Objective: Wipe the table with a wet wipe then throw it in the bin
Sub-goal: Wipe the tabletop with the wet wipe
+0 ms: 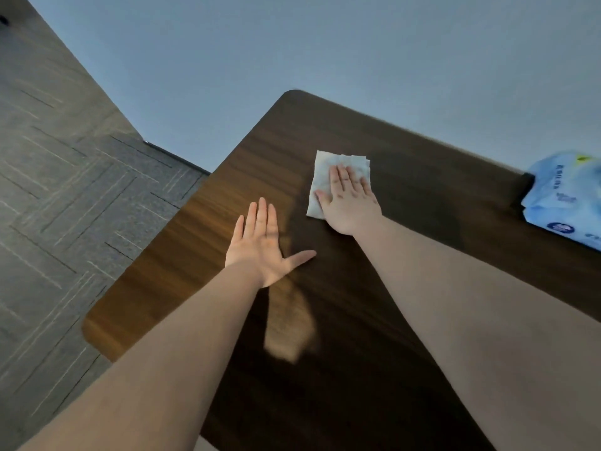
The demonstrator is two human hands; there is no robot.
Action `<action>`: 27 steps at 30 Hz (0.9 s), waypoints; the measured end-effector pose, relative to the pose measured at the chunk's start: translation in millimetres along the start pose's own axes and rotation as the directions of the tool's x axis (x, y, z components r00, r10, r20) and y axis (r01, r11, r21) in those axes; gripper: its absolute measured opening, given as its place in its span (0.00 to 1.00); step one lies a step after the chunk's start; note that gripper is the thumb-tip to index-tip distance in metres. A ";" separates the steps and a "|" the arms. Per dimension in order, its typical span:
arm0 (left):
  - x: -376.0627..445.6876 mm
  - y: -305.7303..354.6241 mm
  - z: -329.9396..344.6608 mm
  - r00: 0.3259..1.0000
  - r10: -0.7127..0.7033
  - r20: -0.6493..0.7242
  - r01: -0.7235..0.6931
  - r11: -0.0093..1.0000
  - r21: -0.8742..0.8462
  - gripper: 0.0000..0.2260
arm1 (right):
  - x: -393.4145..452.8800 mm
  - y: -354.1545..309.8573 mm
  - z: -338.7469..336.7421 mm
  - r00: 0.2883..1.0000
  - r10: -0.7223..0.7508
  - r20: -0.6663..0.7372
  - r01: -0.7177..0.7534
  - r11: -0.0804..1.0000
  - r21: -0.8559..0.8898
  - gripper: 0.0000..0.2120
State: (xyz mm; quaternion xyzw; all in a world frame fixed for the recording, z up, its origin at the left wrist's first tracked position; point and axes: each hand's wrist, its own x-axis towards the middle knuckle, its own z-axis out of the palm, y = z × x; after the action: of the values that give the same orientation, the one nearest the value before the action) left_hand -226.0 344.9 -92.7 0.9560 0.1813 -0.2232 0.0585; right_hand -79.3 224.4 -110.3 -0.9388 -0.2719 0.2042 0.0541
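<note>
Two bare forearms enter from the near edge and reach out over a dark wood-grain table (374, 320), whose rounded corners show at the near left and at the far middle.

Nearer to the viewer, the left hand (263, 245) lies palm-down with its fingers extended and close together and its thumb splayed out to the right. It holds nothing. Whether the palm touches the wood or hovers just above it cannot be told.

Farther out, the right hand (348, 200) is flattened on the wet wipe (325, 177), fingers straight and slightly spread, pinning the sheet to the tabletop rather than pinching it.

The wipe is white, slightly crumpled and faintly translucent, and lies flat as a roughly four-sided sheet. Its longer axis runs from near to far with a slight tilt, so that its far corners point toward the back edge of the table. The left portion and the far edge remain uncovered by the hand. It sits in the far middle part of the table, well inside the edges.

At the right edge of the view, on the table, rests a light-blue soft pack of wipes (566, 196), partly cut off by the frame. Its contents are not visible.

Beyond the table stand a pale wall (325, 43) and, to the left, grey patterned carpet (65, 190).
</note>
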 end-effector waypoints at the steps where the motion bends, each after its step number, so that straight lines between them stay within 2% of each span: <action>1: -1.7 2.5 -1.5 1.000 0.028 0.005 -0.028 0.999 0.040 0.49 | -11.3 16.9 0.5 0.999 0.036 -0.002 -0.036 0.999 0.005 0.31; 4: -10.3 27.6 -6.7 0.987 0.159 0.008 -0.159 0.984 0.086 0.42 | -56.7 74.7 3.7 0.987 0.162 0.003 -0.162 0.987 0.014 0.31; 7: -17.6 79.4 -5.2 0.960 0.273 -0.057 -0.269 0.960 0.071 0.39 | -107.8 139.9 9.5 0.961 0.276 0.001 -0.276 0.961 0.027 0.31; 9: -21.4 122.7 -1.2 0.934 0.354 -0.045 -0.349 0.933 0.088 0.38 | -145.1 184.4 11.1 0.934 0.357 -0.003 -0.357 0.934 0.037 0.31; 17: -48.9 292.0 21.6 0.791 0.608 0.073 -0.612 0.781 0.125 0.36 | -287.3 344.9 10.4 0.758 0.652 -0.010 -0.642 0.749 0.162 0.32; 22: -74.6 399.4 37.1 0.695 0.709 0.123 -0.719 0.678 0.152 0.35 | -360.8 439.3 19.4 0.657 0.753 -0.029 -0.731 0.646 0.222 0.33; 27: -99.9 489.2 56.1 0.639 0.761 0.114 -0.764 0.612 0.204 0.36 | -424.1 516.2 27.9 0.557 0.830 0.008 -0.804 0.537 0.257 0.32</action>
State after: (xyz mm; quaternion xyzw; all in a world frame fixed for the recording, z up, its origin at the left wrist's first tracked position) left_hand -149.8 -151.6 -82.9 0.9402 -0.2700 -0.2044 0.0366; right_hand -164.7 -438.6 -95.4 -0.9536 0.2275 0.1818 0.0767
